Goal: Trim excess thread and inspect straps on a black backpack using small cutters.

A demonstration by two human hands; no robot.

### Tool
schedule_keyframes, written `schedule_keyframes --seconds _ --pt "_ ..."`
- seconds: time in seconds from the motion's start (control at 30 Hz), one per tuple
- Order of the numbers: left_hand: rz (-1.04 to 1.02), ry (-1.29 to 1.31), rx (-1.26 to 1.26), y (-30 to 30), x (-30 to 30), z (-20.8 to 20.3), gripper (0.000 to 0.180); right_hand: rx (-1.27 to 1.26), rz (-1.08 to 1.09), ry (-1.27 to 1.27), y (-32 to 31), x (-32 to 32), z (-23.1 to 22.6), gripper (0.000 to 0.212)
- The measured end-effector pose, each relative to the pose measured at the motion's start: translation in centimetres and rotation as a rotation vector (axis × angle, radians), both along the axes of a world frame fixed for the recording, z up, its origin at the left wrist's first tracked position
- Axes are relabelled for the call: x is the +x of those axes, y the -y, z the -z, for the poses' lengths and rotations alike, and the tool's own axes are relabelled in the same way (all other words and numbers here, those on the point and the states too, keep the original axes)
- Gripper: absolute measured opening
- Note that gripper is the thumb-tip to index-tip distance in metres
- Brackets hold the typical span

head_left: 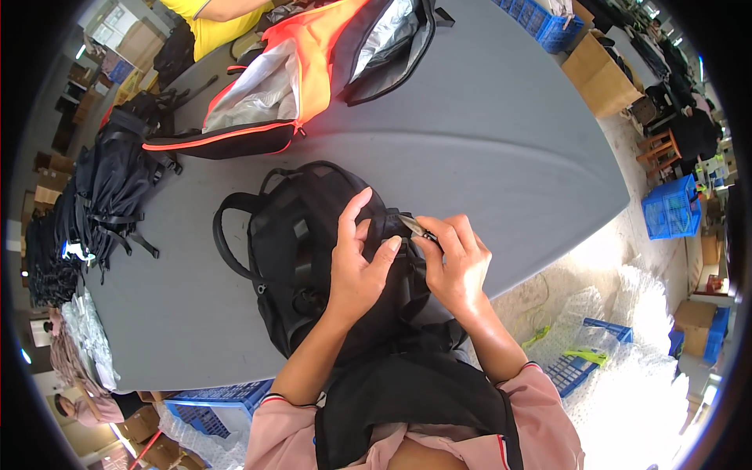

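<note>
A black backpack (286, 258) lies on the grey-covered table in front of me, its looped handle to the left. My right hand (460, 262) is closed around small metal thread snips (413, 225), whose blades point left at the bag's right edge, by a dark strap piece. Over the bag's upper right part, my left hand (356, 262) has its index finger and thumb stretched apart, close to that same edge. The other fingers of this hand are partly hidden, and I see nothing plainly held in it.
A pile of black backpacks (117, 176) lies along the table's left side. Open orange-and-black bags with silver lining (313, 66) lie at the far side, near a person in yellow (215, 31). Blue crates (672, 207) and bubble wrap (627, 376) stand around the table (501, 117).
</note>
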State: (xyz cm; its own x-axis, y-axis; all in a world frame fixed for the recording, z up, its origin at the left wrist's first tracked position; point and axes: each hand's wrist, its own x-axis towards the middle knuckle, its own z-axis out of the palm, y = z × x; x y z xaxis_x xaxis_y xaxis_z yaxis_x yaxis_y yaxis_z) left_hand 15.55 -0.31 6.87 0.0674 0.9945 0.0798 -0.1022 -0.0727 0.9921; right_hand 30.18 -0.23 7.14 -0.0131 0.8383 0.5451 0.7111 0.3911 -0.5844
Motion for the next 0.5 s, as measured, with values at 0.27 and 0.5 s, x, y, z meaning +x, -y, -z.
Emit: schedule_keyframes --seconds 0.27,0.5 --pt "-0.010 -0.009 0.011 0.2 0.3 -0.3 0.062 -0.123 -0.028 -0.249 0.4 0.1 0.2 0.018" --pt "-0.196 0.214 0.026 -1.0 -1.9 -1.7 0.051 -0.467 -0.152 -0.865 0.6 0.9 1.3 0.018"
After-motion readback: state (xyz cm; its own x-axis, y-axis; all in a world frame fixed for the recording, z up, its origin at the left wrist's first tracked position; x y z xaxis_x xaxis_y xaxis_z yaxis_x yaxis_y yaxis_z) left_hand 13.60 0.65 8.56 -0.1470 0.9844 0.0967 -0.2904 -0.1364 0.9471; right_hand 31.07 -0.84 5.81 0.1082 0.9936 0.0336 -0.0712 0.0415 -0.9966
